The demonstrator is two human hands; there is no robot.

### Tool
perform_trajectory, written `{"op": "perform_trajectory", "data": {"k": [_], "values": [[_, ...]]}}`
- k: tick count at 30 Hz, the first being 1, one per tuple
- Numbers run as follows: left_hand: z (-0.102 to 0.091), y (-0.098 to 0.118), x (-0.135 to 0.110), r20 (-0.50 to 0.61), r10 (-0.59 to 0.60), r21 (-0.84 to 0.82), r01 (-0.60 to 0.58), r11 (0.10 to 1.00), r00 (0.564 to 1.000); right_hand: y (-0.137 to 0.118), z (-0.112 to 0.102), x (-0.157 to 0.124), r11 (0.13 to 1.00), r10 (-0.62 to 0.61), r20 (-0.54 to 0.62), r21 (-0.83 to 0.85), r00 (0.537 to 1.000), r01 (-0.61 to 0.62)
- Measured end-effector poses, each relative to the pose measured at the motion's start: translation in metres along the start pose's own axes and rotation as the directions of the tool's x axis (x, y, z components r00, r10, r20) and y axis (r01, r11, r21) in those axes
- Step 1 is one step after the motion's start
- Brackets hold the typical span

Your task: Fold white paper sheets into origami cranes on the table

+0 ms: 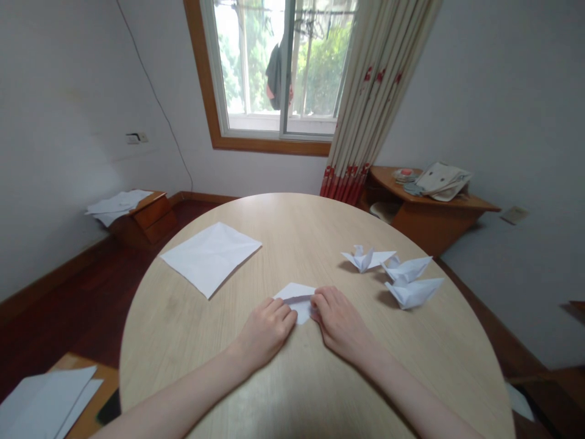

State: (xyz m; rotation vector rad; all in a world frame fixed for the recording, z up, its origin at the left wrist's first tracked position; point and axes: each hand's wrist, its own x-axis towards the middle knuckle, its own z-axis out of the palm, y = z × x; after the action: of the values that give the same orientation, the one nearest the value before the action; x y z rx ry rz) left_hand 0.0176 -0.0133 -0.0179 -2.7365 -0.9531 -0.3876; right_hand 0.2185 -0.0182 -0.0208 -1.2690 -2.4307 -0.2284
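A small folded piece of white paper (299,302) lies on the round wooden table between my two hands, one flap raised along its middle. My left hand (271,326) grips its left edge, fingers curled and thumb pressed in. Opposite, my right hand (337,317) pinches the right corner with bent fingers. Parts of the paper under the fingers are hidden. Farther right stand several folded paper birds, among them a small one (364,258) and a larger one (412,294) at the front. To the left is a flat, creased sheet of white paper (212,256).
The round table (292,219) fills the middle of the view. A low stand with papers (50,399) is at lower left, and a drawer cabinet (150,219) sits behind it. On the right, a corner shelf (439,204) carries a cloth bag (442,180) beside a long curtain (365,110).
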Motion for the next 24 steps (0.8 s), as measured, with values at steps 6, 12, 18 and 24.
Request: {"op": "perform_trajectory", "data": {"k": [6,12,18,24], "values": [[0.003,0.000,0.001,-0.085,-0.067,0.008,0.068,0.998,0.994,0.001,0.007,-0.004,0.999,0.034,-0.101,0.019,0.994,-0.032],[0.008,0.000,0.002,-0.148,-0.246,-0.177,0.219,0.960,0.958,-0.001,0.008,-0.004,0.998,0.055,-0.049,0.033,0.997,-0.054],[0.017,-0.003,0.000,-0.141,-0.286,-0.306,0.233,0.923,0.948,0.001,0.010,-0.003,0.997,-0.023,0.020,0.074,1.000,0.021],[0.028,-0.005,-0.002,-0.094,-0.232,-0.233,0.206,0.951,0.968,0.004,0.014,-0.004,0.995,-0.061,0.103,0.081,0.993,0.052]]}}
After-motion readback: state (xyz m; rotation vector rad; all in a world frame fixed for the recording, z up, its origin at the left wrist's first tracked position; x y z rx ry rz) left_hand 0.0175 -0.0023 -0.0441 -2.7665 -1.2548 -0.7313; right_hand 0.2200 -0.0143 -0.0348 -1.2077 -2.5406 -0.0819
